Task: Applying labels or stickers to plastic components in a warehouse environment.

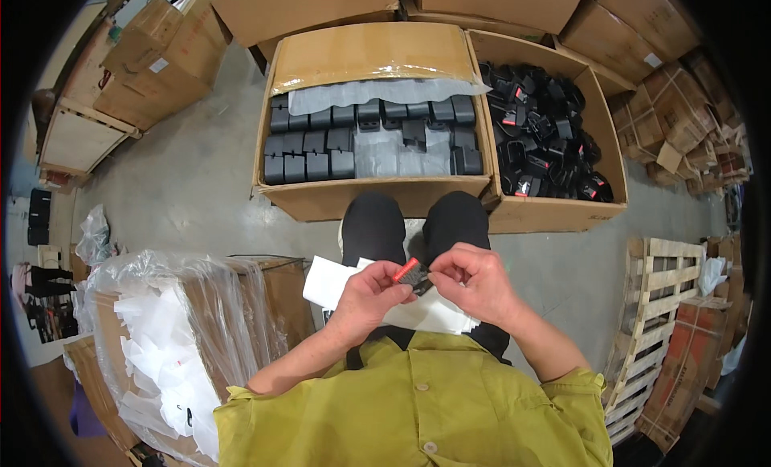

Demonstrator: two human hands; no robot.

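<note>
While your left hand (pixel 363 297) pinches a small black-and-red piece (pixel 413 275) between thumb and fingers, your right hand (pixel 475 281), nearly closed, pinches its opposite edge. White sheets (pixel 438 315) lie below your hands; beyond them stands a carton (pixel 321 197) of black boxes (pixel 317 165).

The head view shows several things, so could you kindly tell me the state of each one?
Red-and-black piece: gripped, tilted.
Left hand: closed on the piece.
Right hand: pinched at the piece's edge.
White sheets: lying beneath the hands.
Carton of black cases: open, partly filled.
Carton of black parts: open, contents jumbled.
Lower-left carton: draped in clear plastic.
</note>
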